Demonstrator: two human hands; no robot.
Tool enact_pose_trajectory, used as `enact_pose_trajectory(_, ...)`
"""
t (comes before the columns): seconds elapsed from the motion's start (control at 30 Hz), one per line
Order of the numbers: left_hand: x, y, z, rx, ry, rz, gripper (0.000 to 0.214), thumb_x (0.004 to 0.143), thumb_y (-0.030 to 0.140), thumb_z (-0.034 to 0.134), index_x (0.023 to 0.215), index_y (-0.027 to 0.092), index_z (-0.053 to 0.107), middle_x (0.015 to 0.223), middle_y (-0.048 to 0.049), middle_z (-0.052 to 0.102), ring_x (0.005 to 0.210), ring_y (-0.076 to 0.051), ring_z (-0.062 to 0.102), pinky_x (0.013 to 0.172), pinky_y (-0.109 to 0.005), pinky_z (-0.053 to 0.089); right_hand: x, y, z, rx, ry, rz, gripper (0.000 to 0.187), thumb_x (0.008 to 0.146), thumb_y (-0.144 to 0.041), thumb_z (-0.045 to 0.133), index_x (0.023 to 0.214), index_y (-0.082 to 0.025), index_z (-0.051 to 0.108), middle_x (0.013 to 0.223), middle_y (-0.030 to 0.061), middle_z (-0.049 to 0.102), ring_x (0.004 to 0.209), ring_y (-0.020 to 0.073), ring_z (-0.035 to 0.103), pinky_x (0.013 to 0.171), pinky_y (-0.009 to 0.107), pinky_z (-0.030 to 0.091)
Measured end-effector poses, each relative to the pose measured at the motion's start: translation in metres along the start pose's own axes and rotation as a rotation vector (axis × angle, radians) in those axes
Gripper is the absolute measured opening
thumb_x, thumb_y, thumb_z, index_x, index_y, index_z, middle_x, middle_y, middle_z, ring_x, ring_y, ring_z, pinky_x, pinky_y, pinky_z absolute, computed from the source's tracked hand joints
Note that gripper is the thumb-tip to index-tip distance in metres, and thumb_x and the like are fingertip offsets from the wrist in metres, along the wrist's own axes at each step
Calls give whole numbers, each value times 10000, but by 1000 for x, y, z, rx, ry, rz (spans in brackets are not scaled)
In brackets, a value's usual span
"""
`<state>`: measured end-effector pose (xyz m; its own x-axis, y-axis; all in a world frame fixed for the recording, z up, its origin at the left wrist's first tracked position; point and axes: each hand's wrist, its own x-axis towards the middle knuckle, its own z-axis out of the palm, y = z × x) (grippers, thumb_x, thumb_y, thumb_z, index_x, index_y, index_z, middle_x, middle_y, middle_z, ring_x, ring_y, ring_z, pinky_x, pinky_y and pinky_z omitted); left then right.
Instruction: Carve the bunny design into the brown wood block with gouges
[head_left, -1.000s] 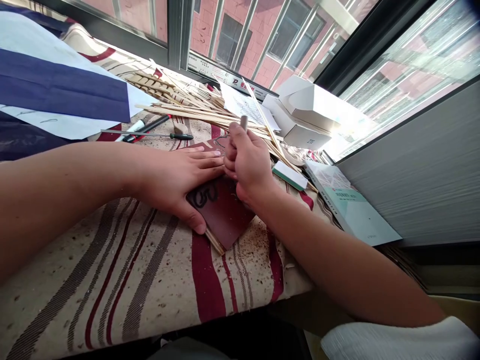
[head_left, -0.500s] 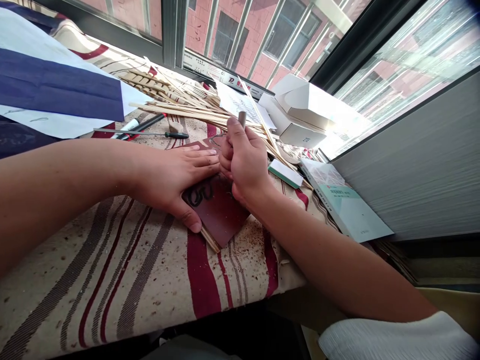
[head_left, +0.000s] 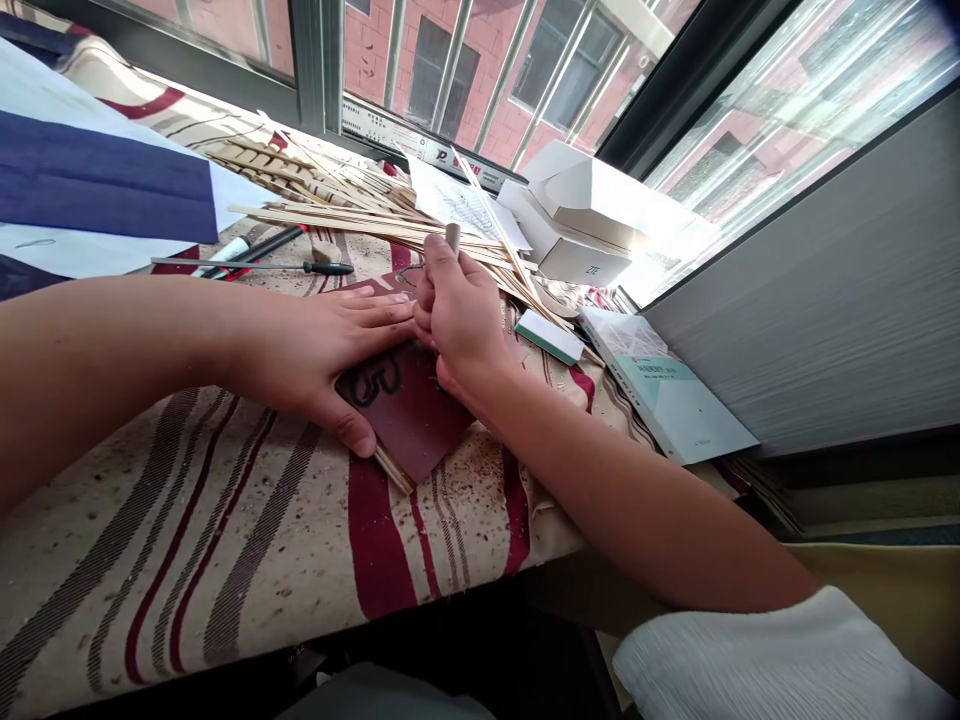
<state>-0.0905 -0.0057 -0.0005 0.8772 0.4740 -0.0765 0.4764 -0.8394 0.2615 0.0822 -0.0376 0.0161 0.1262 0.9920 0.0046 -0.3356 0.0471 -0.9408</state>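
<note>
A reddish-brown wooden board with black curling marks lies slanted on the striped cloth. My left hand rests on it, fingers stretched flat across the top and thumb at the near left edge. My right hand is closed around a hand tool whose round, greyish handle end sticks up above the thumb. The tool's working end is hidden behind my fingers, low over the board beside my left fingertips. Small brown shavings are scattered on the cloth near the board.
Behind the board lie thin wooden strips, a screwdriver and pens. A white box, a green-and-white block and a book stand or lie to the right. Blue-and-white paper covers the left; a window runs behind.
The whole view has shifted, so everything appears a little further left. Both hands keep nearly the same places on the board, the right still closed around the tool.
</note>
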Motion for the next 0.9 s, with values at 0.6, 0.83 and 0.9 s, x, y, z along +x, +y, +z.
enact_pose_trajectory(0.6, -12, 17, -21, -82, -111, 143, 658, 965, 729, 621, 1564, 455, 629, 1870, 37, 130, 1761, -374, 111, 1429, -595, 179, 18, -48, -32, 128, -366, 78, 553, 1157, -462, 525, 679, -222, 385, 518, -129, 211, 420, 51, 111, 351, 173, 155)
enact_pose_trajectory(0.83, -11, 23, -29, -127, -64, 105, 736, 964, 761, 624, 1623, 441, 565, 1831, 5, 291, 1747, -354, 202, 1435, -584, 199, 11, -58, -36, 65, -472, -68, 619, 1043, -619, 668, 651, -235, 382, 529, -105, 219, 427, 67, 144, 358, 210, 214)
enact_pose_trajectory(0.9, -14, 26, -34, -149, -122, 152, 717, 962, 821, 583, 1546, 411, 657, 1809, 6, 353, 1732, -337, 258, 1420, -534, 273, 9, -62, -36, 77, -484, -129, 626, 1044, -587, 673, 631, -235, 360, 534, -91, 241, 428, 73, 188, 375, 218, 263)
